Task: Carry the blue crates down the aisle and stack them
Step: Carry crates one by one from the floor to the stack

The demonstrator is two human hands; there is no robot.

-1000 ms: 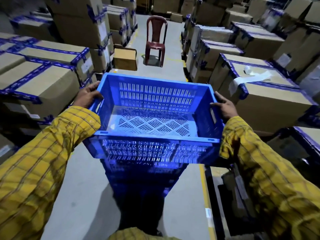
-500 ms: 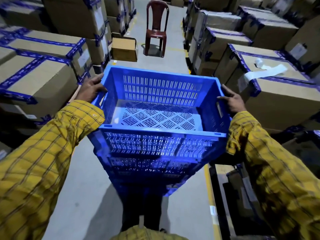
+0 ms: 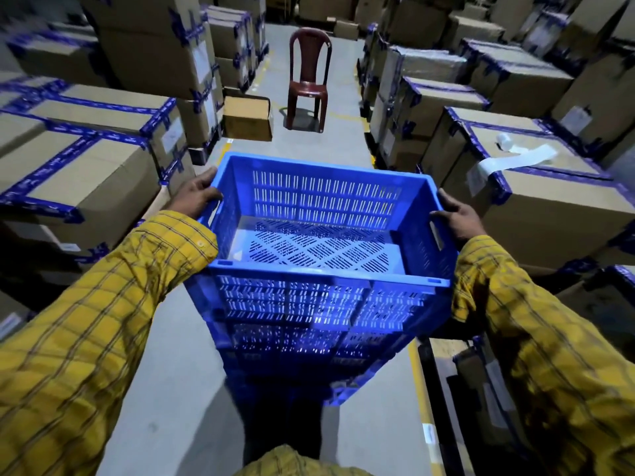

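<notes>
Both hands – left (image 3: 196,197) & right (image 3: 458,219) – grip clamped on blue crates (image 3: 319,297), w/ chair (image 3: 308,77) ahead.

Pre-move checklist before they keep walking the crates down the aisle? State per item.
1. Left hand on the top blue crate rim: ok.
2. Right hand at the side handle slot: ok.
3. Top crate empty: ok.
4. Crates below nested square: not ok, lower corner sticks out.
5. Aisle ahead clear: not ok, red chair and open carton stand in it.
6. Floor under the crates: cannot tell, hidden.
</notes>
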